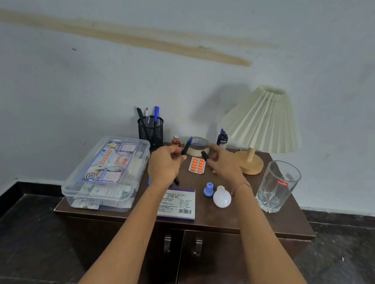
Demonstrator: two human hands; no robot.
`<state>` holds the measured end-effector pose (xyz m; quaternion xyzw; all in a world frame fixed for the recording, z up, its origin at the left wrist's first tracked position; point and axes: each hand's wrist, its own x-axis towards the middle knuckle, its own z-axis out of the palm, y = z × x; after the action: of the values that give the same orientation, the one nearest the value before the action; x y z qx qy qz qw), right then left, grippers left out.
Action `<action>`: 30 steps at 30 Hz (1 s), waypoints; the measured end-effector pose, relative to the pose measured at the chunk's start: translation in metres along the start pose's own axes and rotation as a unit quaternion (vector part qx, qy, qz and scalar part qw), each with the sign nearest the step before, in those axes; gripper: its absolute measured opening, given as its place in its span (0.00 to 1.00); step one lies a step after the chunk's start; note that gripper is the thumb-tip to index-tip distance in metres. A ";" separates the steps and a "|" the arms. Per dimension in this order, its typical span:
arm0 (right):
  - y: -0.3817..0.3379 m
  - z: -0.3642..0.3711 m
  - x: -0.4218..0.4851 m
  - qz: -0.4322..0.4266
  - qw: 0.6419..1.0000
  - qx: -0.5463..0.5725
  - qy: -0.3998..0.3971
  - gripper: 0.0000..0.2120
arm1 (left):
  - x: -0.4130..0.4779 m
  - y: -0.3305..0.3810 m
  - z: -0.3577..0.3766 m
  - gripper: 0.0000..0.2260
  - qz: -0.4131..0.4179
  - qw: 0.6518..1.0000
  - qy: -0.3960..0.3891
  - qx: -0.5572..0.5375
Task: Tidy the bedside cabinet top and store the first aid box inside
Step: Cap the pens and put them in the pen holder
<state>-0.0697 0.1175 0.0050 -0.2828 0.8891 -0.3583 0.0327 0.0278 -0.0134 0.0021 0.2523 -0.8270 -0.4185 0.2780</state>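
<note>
The clear plastic first aid box [105, 174] lies with its lid on at the left end of the dark wooden cabinet top [238, 217]. My left hand [165, 165] is shut on a blue-and-black pen [186, 145], held upright above the cabinet. My right hand [221, 163] pinches a small black cap [204, 155] just right of the pen. An orange pill strip [197, 165] lies between my hands. A black mesh pen holder [150, 131] with several pens stands at the back. More pens lie partly hidden under my left wrist.
A stamp pad box [177, 202], a blue cap [208, 189] and a white bulb [221, 197] lie near the front. A glass tumbler [276, 187], a lamp [261, 127], a tape roll [198, 144] and two small bottles stand around. Both cabinet doors [210, 259] are closed.
</note>
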 end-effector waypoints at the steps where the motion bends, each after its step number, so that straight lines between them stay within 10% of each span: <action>1: -0.008 -0.003 -0.002 -0.012 0.998 0.064 0.006 0.23 | 0.000 0.001 -0.002 0.11 0.011 1.000 0.001 0.019; 13: -0.034 -0.017 -0.011 -0.031 0.959 0.278 0.047 0.15 | -0.001 -0.002 -0.006 0.12 0.048 0.993 0.015 0.103; 30: -0.027 -0.028 -0.005 -0.038 0.989 0.098 0.105 0.08 | 0.004 -0.009 -0.007 0.12 0.064 0.987 0.012 0.150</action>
<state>-0.0599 0.1218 0.0430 -0.2723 0.8370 -0.4723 -0.0464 0.0309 -0.0243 -0.0006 0.2429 -0.8912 -0.2685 0.2732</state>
